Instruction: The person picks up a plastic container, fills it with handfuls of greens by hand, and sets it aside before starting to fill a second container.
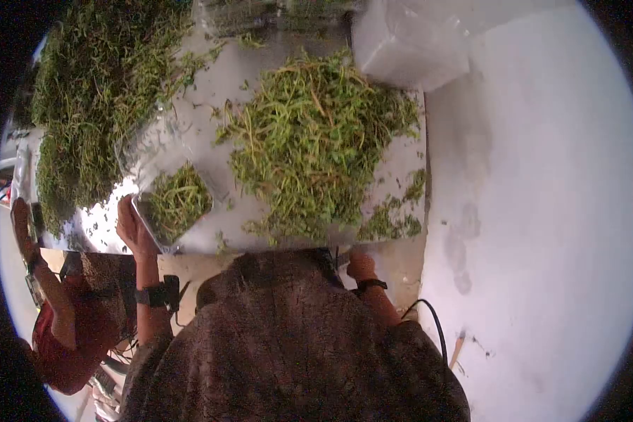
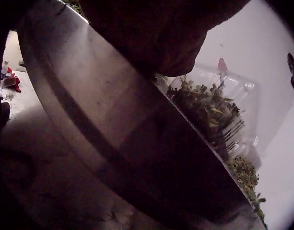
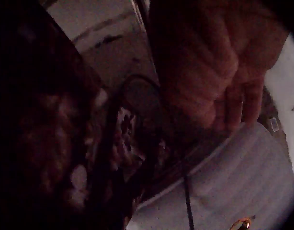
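A clear plastic container with green sprigs stands tilted at the table's front edge. My left hand grips its left side; in the left wrist view this hand is a dark shape above the container, its fingers hard to make out. My right hand is low, just below the front edge, beside my dark patterned garment. In the right wrist view the right hand has its fingertips at the rim of a pale surface; whether it holds anything is unclear.
A big heap of sprigs lies mid-table, a larger one at the left. Clear containers stand at the back. Another person's arm is at the left. A black cable loops at the lower right.
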### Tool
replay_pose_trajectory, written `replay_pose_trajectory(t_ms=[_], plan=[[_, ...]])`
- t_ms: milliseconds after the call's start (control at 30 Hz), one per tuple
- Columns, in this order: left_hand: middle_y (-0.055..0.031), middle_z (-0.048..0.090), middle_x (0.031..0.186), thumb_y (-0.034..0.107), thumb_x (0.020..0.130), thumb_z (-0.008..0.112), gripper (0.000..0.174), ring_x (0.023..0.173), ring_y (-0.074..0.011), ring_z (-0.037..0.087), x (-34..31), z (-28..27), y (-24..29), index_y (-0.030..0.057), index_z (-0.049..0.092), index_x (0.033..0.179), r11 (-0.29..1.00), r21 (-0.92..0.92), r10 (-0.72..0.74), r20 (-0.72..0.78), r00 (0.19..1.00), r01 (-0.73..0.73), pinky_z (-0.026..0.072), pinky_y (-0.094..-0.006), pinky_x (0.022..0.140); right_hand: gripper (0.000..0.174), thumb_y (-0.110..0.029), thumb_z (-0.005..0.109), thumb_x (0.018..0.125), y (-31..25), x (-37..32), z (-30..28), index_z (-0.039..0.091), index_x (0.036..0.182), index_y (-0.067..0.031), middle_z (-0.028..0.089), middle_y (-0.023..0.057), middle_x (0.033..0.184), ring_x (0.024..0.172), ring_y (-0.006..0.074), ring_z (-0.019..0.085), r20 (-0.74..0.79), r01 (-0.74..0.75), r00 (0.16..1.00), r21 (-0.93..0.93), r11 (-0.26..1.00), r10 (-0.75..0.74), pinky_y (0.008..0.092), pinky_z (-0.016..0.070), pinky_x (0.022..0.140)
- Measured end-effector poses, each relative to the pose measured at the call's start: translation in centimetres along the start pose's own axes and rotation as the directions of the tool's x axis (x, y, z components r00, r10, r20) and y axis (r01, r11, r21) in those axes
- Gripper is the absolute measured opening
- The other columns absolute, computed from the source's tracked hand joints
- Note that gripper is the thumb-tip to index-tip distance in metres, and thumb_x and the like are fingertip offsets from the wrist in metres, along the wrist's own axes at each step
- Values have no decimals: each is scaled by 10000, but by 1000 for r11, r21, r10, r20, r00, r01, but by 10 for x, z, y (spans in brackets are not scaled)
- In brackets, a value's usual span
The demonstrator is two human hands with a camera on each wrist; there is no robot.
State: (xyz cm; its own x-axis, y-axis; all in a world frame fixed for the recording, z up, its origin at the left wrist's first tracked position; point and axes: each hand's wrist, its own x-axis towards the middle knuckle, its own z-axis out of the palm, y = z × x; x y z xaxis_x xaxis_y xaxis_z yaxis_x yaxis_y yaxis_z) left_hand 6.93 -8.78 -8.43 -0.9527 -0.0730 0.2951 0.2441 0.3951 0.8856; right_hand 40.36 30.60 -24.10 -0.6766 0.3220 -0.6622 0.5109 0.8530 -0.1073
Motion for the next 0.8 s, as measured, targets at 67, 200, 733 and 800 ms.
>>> replay_pose_trajectory(t_ms=[67, 200, 733, 800], plan=[[-48, 511, 817, 151, 908, 536, 208, 719, -121, 432, 3, -3, 5, -37, 519, 996, 976, 196, 83, 65, 994, -94, 387, -241, 658, 241, -236, 545, 776, -2, 8, -2, 673, 930, -102, 638, 139, 1001, 939, 326, 614, 225, 71, 974, -279, 958, -6, 453, 494, 754], [-62, 533, 831, 146, 915, 533, 215, 733, -127, 450, 0, 1, 21, -49, 510, 1001, 985, 171, -24, 58, 998, 14, 402, -265, 670, 272, -276, 542, 798, 18, 25, 70, 663, 993, -130, 638, 98, 1025, 953, 294, 613, 204, 97, 978, -301, 949, -36, 463, 474, 784], [-112, 597, 964, 97, 888, 559, 230, 855, -196, 553, -14, -28, -21, -31, 534, 1078, 906, 420, 67, -21, 998, -52, 442, -301, 784, 410, -370, 541, 836, 54, 25, 84, 561, 1189, -162, 570, 84, 1177, 1103, 284, 512, 671, 260, 738, -183, 948, -73, 442, 386, 916], [-96, 591, 960, 99, 892, 550, 225, 853, -173, 541, -14, -16, -4, -31, 531, 1075, 929, 368, -4, -56, 998, 24, 437, -289, 775, 414, -373, 540, 836, 61, 25, 78, 556, 1193, -163, 563, 83, 1183, 1109, 284, 505, 661, 240, 748, -178, 954, -65, 443, 380, 920]])
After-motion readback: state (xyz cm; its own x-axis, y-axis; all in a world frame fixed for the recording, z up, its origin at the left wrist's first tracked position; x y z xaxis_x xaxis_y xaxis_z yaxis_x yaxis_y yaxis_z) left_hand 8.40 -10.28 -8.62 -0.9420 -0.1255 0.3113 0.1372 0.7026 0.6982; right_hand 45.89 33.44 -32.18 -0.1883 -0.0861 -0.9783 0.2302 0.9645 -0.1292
